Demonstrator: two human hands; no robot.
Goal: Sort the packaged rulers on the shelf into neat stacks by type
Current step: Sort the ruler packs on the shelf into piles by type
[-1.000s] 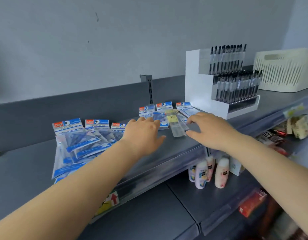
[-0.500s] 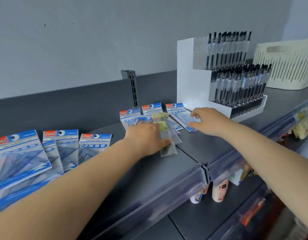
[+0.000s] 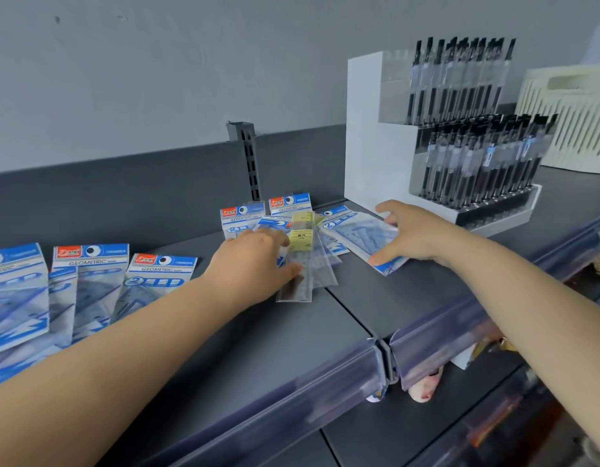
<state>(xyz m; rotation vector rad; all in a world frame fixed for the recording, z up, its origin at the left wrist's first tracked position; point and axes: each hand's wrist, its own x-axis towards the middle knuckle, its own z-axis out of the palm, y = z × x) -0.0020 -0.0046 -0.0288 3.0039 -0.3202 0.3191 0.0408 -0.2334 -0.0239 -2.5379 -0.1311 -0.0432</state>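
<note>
On the dark grey shelf (image 3: 319,335), both hands reach into a messy pile of packaged rulers. The left hand (image 3: 255,264) lies flat on the pile with its fingers spread a little, and its thumb presses on the clear straight rulers (image 3: 300,264). These rulers are long, thin and see-through, in shiny plastic sleeves with a small yellow label (image 3: 301,238) near the top. They fan out and poke past the thumb toward the front of the shelf.

The right hand (image 3: 415,235) grips a blue geometric pack (image 3: 362,232). Its fingers curl over the far edge and its thumb hooks under the near corner, so that corner tilts up off the shelf. This pack is flat and wide, with blue print under clear plastic.

Two more blue and white packs (image 3: 290,203) lean against the back wall (image 3: 123,193) just behind the pile. Another group of the same packs (image 3: 89,284) lies well apart on the left, with red and blue card tops.

Just beside the right hand stands a white stepped pen holder (image 3: 376,143) full of black pens (image 3: 460,75). A cream basket (image 3: 575,119) with slots sits further right.
</note>
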